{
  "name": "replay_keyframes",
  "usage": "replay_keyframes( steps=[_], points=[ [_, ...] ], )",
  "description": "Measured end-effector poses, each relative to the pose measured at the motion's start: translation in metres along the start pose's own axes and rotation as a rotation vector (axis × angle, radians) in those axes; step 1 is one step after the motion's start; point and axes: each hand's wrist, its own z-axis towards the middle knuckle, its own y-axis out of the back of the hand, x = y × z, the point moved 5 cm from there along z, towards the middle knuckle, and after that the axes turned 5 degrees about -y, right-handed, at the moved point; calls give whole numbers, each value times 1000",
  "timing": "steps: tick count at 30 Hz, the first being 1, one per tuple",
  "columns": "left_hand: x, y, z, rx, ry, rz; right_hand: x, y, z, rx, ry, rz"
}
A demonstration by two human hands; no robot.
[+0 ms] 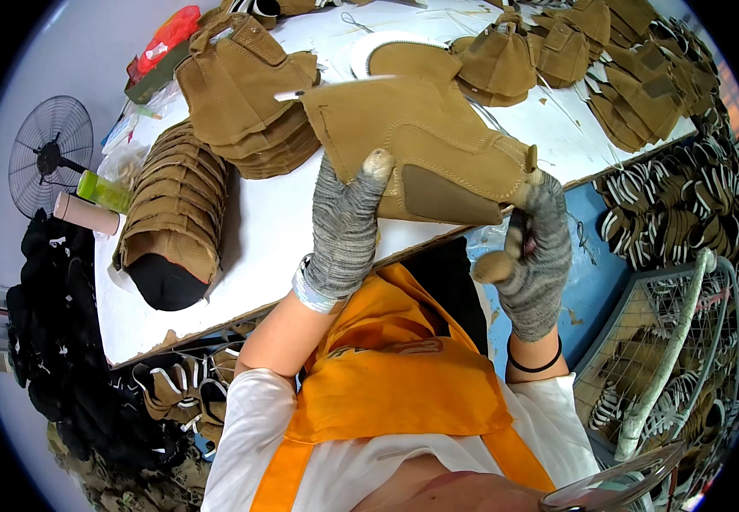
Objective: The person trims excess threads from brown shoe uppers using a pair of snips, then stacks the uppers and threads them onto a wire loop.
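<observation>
A brown suede boot upper with a darker side panel and stitched seams is held up tilted above the table's front edge. My left hand, in a grey knitted glove with bare or covered light fingertips, grips its lower left edge. The thumb presses on the front face and the fingers go behind. At the right end, near a small pull tab, my right hand in a matching glove holds the upper by its fingers. Its thumb sticks out apart from the upper, below it.
On the white table lie a row of nested brown uppers, a stack of brown uppers and more piles at the far right. A fan stands left. A wire cart and hanging shoe parts are at the right.
</observation>
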Motion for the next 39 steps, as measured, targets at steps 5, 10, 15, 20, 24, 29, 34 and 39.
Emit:
replay_keyframes(
  steps=[5, 10, 15, 20, 24, 29, 34, 39],
  points=[
    [-5, -9, 4, 23, -44, -15, 6, -7, 13, -15, 17, -170],
    [2, -3, 16, 26, -18, -216, 21, 6, 9, 19, 235, -156],
    [-1, 17, 43, 115, 147, -726, -1, 23, 3, -113, -186, 229],
    [33, 42, 48, 60, 47, -696, -21, 6, 0, -105, -331, 268],
    [46, 49, 35, -5, 47, -266, -26, 0, -1, -88, -345, 332],
    [32, 34, 17, -173, 210, -397, -35, 1, -4, -127, -448, 363],
    [39, 39, 10, -271, 101, -75, -39, -7, -6, -75, -473, 313],
    [27, 31, 7, -215, 259, -456, -42, -11, -7, -111, -493, 313]
  ],
)
